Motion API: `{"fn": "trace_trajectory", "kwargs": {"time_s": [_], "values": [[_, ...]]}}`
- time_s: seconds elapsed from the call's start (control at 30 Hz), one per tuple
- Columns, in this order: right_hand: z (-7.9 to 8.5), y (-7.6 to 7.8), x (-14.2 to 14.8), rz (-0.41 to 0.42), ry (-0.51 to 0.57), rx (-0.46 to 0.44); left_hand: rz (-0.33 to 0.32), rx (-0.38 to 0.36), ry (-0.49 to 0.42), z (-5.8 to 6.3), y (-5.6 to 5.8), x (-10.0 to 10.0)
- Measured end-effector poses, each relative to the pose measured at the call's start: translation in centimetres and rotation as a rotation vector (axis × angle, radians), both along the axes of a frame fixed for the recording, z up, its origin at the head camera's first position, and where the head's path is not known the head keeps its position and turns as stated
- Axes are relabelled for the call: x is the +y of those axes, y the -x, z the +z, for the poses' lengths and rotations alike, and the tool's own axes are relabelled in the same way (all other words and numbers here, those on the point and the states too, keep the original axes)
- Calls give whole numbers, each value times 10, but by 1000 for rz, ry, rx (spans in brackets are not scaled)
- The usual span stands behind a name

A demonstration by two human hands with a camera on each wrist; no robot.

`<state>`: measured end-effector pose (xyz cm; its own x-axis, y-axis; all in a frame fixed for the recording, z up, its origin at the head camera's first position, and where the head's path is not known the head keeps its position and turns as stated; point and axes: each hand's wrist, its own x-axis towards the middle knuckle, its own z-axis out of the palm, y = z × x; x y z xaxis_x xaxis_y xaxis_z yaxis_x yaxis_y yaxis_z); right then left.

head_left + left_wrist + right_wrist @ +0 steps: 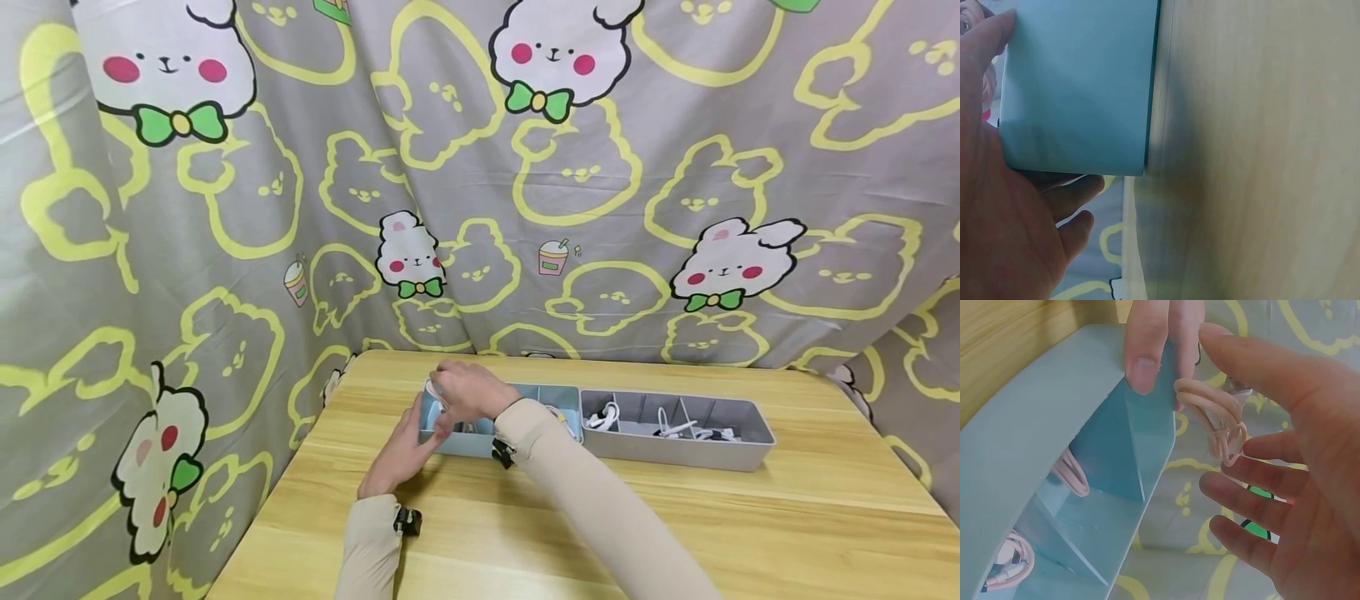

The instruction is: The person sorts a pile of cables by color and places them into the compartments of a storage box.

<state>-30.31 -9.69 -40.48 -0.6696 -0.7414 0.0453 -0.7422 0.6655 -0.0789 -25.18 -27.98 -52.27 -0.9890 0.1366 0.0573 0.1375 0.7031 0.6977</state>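
Observation:
A light blue divided organizer box [468, 445] sits on the table. My left hand [401, 457] grips its left end; in the left wrist view the thumb [991, 34] lies at the rim and the other fingers reach round the end wall. Above that end, my right hand [472, 392] holds a coiled pale pink cable [1213, 415] between thumb and index finger, with its remaining fingers spread. Inside the box, the right wrist view shows a pink cable loop [1072, 474] in one compartment and another coiled cable [1015, 562] beyond a divider.
Against the blue box's right end stands a grey divided box [675, 450] with white cables [606, 415] in its compartments. Both rest on a wood-grain table [480, 533]. A patterned grey curtain [480, 183] hangs behind and to the left.

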Motion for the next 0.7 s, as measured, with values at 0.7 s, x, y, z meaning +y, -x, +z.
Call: {"fn": "trace_trajectory", "kwargs": {"time_s": [0.7], "values": [[-6, 2, -2, -1, 7, -9, -33, 54, -28, -2, 3, 0]]}}
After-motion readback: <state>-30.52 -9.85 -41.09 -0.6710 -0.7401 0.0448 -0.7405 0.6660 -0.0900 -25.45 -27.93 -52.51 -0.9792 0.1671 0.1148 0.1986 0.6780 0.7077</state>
